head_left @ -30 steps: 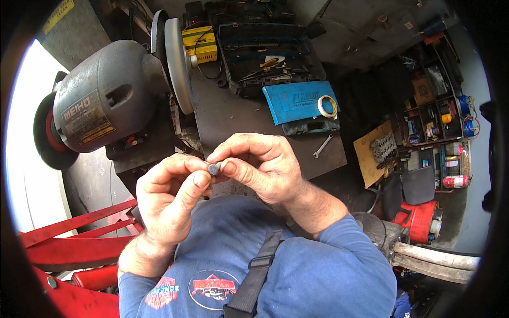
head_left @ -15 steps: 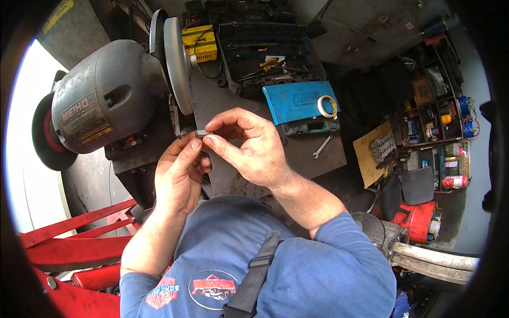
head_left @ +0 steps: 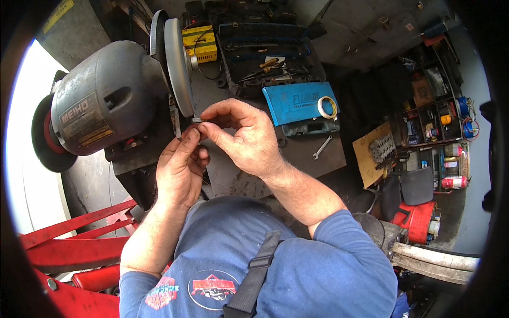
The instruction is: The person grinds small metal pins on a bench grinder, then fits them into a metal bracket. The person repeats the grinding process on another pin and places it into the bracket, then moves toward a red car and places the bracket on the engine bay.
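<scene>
A small grey metal piece (head_left: 196,120), possibly a short pin or bolt, is pinched between the thumb and fingertips of my right hand (head_left: 245,137). Its exact kind is hidden by the fingers. My left hand (head_left: 179,168) is closed just below, thumb against bent fingers, its tips touching or nearly touching the piece; whether it also grips it is unclear. Both hands are at the lower edge of the grey grinding wheel (head_left: 178,66) of a bench grinder (head_left: 101,93). I cannot tell whether the piece touches the wheel.
Right of the wheel, a dark bench (head_left: 233,172) carries a blue case lid (head_left: 291,100), a tape roll (head_left: 327,107) and a wrench (head_left: 322,147). An open toolbox (head_left: 265,58) and a yellow box (head_left: 200,43) stand behind. Red metal framework (head_left: 79,252) is at lower left.
My right hand and the metal piece have moved slightly up and left, closer to the wheel's lower edge. My left hand has stayed nearly in place beneath them.
</scene>
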A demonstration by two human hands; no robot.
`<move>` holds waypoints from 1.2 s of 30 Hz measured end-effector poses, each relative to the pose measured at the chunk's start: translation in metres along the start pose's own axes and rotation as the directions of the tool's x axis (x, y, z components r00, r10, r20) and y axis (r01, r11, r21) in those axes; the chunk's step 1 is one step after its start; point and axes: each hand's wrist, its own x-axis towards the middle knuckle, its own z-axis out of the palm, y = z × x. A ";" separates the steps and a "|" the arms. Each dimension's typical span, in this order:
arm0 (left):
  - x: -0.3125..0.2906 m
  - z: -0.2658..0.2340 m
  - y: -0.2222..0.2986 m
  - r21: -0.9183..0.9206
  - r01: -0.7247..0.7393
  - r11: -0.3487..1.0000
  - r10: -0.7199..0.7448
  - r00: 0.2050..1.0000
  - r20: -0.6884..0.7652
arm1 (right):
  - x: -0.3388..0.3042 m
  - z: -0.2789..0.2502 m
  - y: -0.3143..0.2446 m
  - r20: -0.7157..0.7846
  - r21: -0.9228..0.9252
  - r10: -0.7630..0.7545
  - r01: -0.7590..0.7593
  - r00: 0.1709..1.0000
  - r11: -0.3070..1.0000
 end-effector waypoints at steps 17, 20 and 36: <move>0.001 0.000 -0.002 -0.001 -0.005 1.000 0.005 1.000 0.002 | 0.004 0.000 -0.001 0.019 0.164 0.139 -0.140 0.990 0.976; 0.000 0.001 -0.002 -0.031 0.001 1.000 -0.001 1.000 0.012 | 0.004 0.000 0.000 0.014 0.122 0.127 -0.128 0.992 0.984; 0.001 0.001 -0.003 0.002 0.013 1.000 -0.013 0.999 0.037 | 0.008 0.003 0.001 -0.018 0.098 0.188 -0.186 0.982 0.978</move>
